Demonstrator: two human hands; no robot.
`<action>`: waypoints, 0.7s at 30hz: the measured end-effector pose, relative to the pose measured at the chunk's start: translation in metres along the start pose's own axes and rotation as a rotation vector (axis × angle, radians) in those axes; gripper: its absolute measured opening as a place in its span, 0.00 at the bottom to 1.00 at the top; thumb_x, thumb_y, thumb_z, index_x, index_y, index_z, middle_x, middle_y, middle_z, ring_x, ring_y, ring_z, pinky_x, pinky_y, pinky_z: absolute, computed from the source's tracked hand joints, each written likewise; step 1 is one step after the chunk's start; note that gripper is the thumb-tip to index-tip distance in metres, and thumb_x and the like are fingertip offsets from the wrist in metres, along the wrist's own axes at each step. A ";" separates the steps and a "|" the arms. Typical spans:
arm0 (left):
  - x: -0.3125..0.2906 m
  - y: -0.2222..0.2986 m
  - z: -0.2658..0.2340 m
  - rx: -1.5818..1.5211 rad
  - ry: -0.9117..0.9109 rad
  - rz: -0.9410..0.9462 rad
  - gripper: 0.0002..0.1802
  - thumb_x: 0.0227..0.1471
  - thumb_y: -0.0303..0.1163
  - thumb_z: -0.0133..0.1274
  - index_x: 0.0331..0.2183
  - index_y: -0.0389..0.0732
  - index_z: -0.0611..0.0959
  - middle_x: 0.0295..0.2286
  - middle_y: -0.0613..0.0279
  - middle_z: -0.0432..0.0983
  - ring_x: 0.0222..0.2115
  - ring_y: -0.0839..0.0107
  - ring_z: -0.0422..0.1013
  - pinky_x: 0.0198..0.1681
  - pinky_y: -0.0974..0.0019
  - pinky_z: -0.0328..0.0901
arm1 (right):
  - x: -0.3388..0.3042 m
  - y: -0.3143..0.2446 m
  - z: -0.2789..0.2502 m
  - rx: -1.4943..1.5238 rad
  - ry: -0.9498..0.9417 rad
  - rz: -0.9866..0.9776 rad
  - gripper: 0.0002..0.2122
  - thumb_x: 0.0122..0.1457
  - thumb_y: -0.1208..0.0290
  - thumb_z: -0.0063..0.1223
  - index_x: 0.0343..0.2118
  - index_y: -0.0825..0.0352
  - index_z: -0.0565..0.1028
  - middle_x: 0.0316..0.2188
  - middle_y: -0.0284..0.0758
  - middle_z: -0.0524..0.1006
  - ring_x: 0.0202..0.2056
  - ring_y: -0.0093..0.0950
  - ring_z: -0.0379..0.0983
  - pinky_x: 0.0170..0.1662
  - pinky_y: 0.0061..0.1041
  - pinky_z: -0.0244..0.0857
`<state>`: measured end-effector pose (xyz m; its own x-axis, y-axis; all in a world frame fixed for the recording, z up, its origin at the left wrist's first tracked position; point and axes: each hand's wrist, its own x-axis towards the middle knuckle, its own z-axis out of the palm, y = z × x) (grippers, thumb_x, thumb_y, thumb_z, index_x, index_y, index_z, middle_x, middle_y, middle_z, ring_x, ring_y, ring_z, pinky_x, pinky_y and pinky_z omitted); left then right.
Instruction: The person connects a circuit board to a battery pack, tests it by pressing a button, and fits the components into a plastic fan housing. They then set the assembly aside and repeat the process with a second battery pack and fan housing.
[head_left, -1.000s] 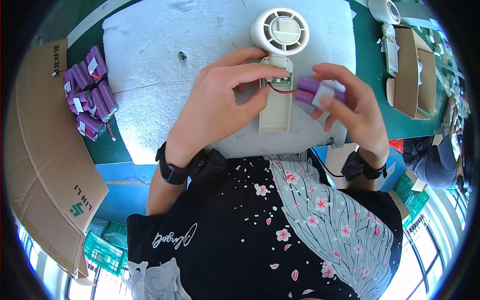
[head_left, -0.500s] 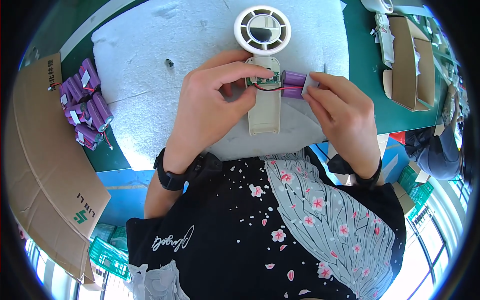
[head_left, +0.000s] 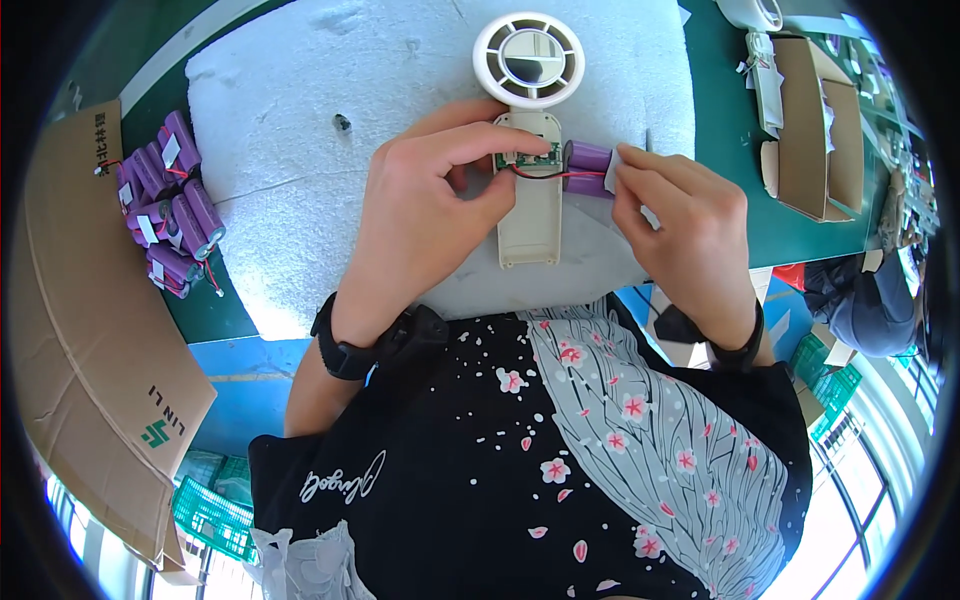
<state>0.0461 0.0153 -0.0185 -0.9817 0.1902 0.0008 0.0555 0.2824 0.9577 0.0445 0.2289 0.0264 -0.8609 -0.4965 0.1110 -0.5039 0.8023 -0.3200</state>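
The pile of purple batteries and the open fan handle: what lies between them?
In the head view, going right from the battery pile: a bare stretch of white foam sheet, then the left hand, which reaches the fan handle.

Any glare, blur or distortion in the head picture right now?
Head view: glare whites out the window at lower right; the fan hub shows reflections; fisheye bending curves the carton at left; the board and cells show no obvious motion blur, but fine detail on the board is too small to read.
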 end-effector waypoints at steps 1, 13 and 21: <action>-0.001 0.000 0.000 0.000 0.004 0.001 0.16 0.39 0.19 0.56 0.34 0.46 0.86 0.34 0.62 0.78 0.21 0.76 0.69 0.25 0.75 0.64 | -0.002 0.000 -0.001 0.033 0.017 0.007 0.06 0.44 0.80 0.62 0.26 0.71 0.78 0.31 0.40 0.80 0.27 0.33 0.77 0.32 0.25 0.71; 0.001 0.001 -0.003 0.016 -0.033 -0.013 0.17 0.39 0.19 0.56 0.34 0.46 0.86 0.35 0.62 0.78 0.22 0.77 0.69 0.25 0.75 0.64 | -0.004 -0.007 0.007 0.043 0.038 0.066 0.07 0.45 0.83 0.59 0.27 0.70 0.73 0.35 0.37 0.76 0.30 0.34 0.74 0.33 0.26 0.68; -0.001 -0.004 0.000 -0.011 0.002 -0.026 0.17 0.39 0.19 0.56 0.33 0.46 0.86 0.36 0.62 0.78 0.21 0.78 0.68 0.24 0.76 0.64 | -0.009 0.031 -0.008 0.174 -0.022 0.125 0.03 0.53 0.81 0.51 0.30 0.70 0.70 0.39 0.35 0.73 0.33 0.31 0.73 0.34 0.25 0.66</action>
<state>0.0473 0.0142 -0.0221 -0.9832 0.1809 -0.0232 0.0283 0.2768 0.9605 0.0361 0.2605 0.0233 -0.9135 -0.4049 0.0402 -0.3715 0.7897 -0.4882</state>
